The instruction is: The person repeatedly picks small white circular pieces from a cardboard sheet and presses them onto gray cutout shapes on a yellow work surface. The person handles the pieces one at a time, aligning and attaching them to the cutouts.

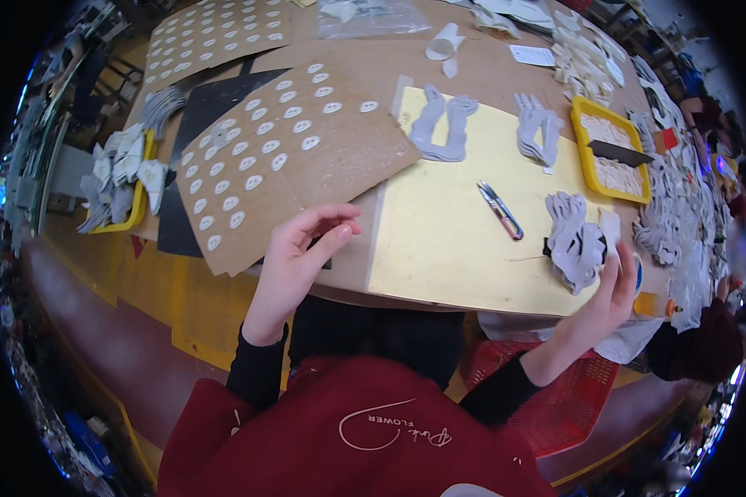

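My left hand (307, 248) hovers by the near edge of a brown cardboard sheet (331, 166). Its fingers are curled with the thumb close to their tips, and nothing shows between them. Rows of small white oval pieces (264, 128) lie on the cardboard. At the right, my right hand (617, 286) pinches a small white flat piece (609, 225), partly hidden by the fingers. Right beside it is a stack of grey cut pieces (576, 248) with wavy edges. Thread snips (500, 211) lie on the yellow sheet (439, 232) between my hands.
Two more grey stacks, a left one (443, 124) and a right one (539, 132), lie farther back. A divided yellow tray (584, 157) of small pale pieces stands right. Another yellow bin (141, 207) sits left. A red basket (547, 414) is below the table.
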Action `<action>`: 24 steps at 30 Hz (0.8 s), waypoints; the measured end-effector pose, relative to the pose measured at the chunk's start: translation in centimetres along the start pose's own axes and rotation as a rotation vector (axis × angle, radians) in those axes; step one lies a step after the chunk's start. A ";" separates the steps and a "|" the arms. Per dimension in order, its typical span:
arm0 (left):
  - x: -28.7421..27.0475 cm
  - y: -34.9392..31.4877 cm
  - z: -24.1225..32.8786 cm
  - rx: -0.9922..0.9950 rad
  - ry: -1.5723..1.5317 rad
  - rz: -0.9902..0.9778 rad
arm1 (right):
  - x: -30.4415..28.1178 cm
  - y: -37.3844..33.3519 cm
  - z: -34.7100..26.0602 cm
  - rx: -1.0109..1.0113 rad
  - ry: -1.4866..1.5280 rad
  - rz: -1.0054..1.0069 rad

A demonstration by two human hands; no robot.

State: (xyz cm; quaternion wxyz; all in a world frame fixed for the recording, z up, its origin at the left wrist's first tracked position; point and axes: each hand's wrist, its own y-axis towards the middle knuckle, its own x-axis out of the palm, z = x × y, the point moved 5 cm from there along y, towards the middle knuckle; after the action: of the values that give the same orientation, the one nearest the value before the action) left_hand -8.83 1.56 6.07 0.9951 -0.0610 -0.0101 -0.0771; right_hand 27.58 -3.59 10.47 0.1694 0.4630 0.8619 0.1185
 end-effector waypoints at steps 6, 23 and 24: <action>-5.1 -1.4 1.1 0.125 0.250 0.241 | 19.7 -2.0 0.7 -0.384 -0.242 -0.832; -13.4 -4.2 0.6 0.051 0.893 0.366 | 11.9 -5.7 -2.3 -0.547 -0.317 -0.916; -13.5 -4.1 0.6 0.047 0.937 0.347 | 11.2 -7.5 -2.4 -0.631 -0.341 -1.039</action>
State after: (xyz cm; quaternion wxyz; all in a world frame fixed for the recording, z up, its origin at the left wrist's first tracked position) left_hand -22.76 -0.32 6.76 0.8919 0.0018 0.4467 0.0706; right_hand 15.20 1.64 7.94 0.4681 -0.0762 0.8588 0.1939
